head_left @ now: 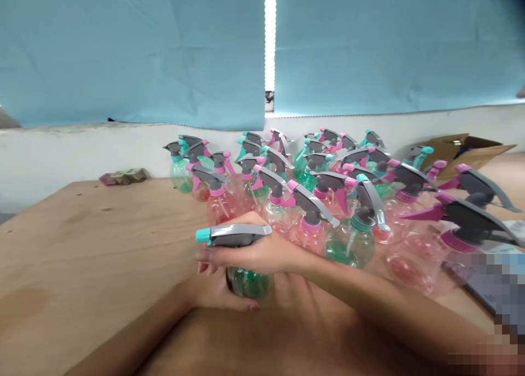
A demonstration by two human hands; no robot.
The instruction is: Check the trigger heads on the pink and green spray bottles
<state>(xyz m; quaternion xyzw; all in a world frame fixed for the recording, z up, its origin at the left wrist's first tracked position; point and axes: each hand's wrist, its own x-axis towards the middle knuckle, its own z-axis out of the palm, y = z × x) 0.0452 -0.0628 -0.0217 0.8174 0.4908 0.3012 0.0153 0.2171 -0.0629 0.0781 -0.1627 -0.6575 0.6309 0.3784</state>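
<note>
A green spray bottle [251, 284] stands upright between my hands near the front of the table. My left hand [213, 293] is wrapped round its clear green body from the left and below. Over the top, my right hand [256, 256] grips the neck under the grey spray head [235, 235], which has a teal nozzle pointing left. The bottle's collar and trigger are hidden by my right fingers. Just behind my right hand is a pink spray bottle [221, 205] with a grey and pink head.
Many pink and green spray bottles [308, 236] crowd the table's middle and right. An open cardboard box [471, 154] sits at the back right. A piece of egg carton [123, 177] lies at the far left of the wooden table [102, 256]. A dark flat object [476, 286] lies at right.
</note>
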